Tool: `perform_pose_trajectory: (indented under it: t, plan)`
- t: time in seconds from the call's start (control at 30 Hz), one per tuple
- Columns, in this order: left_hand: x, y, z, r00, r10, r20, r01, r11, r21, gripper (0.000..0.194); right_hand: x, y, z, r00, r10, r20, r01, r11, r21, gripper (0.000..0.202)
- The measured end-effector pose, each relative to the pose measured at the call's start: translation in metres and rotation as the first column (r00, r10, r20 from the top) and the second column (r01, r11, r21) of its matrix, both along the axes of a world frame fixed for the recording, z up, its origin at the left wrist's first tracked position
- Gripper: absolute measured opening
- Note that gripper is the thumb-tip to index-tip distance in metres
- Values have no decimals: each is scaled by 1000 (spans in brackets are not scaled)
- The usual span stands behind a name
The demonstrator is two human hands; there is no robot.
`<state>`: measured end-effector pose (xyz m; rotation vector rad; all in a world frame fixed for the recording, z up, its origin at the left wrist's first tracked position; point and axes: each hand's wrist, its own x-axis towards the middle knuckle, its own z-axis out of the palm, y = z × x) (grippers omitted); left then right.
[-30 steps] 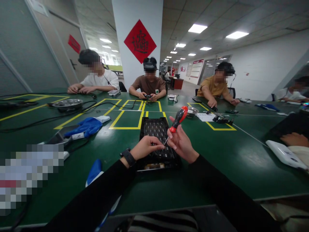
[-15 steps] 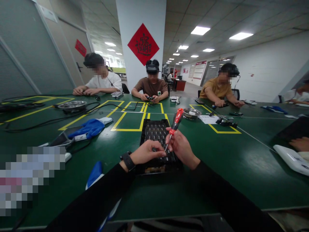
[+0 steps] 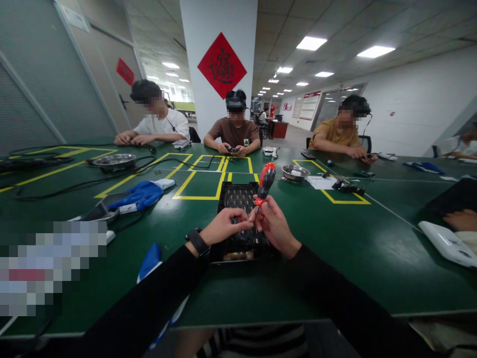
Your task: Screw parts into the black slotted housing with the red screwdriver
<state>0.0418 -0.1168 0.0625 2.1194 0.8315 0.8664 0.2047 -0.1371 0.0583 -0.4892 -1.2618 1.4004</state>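
Screwdriver (image 3: 266,183) gripped in right hand (image 3: 276,224), long axis slanting down-left toward the left hand (image 3: 224,226), whose hold I can't tell!

White pillar (image 3: 219,17), bright ceiling lights (image 3: 311,44)

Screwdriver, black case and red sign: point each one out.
Screwdriver (image 3: 266,184): head view, on the middle of its handle.
Black case (image 3: 238,186): head view, on its far rim.
Red sign (image 3: 222,66): head view, on its center.
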Motion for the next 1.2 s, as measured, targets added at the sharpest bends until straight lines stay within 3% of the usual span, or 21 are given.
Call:
perform_pose_trajectory:
  t: [0.1, 0.3, 0.47, 0.8, 1.2]
  plan:
    - [1, 1, 1, 1000, 25, 12, -25, 1000, -12, 31, 0, 0, 0, 1000, -5, -8, 5, 1000, 5, 27]
    - [4, 0, -6, 993, -112, -39, 110, 992, -57, 29, 1, 3, -5, 1000, -18, 18, 17, 999, 50, 25]
    - [3, 2, -11, 987, -150, -56, 144, 985, -91, 27, 1, 3, -9, 998, -38, 50, 34, 997, 72, 26]
    - [3, 4, -16, 992, -112, -60, 106, 989, -108, 32, 1, 1, -4, 999, 42, -22, -42, 999, -1, 29]
    - [1, 1, -16, 985, -153, -76, 148, 987, -69, 30, 1, 3, -12, 995, -83, 57, 75, 989, 126, 34]
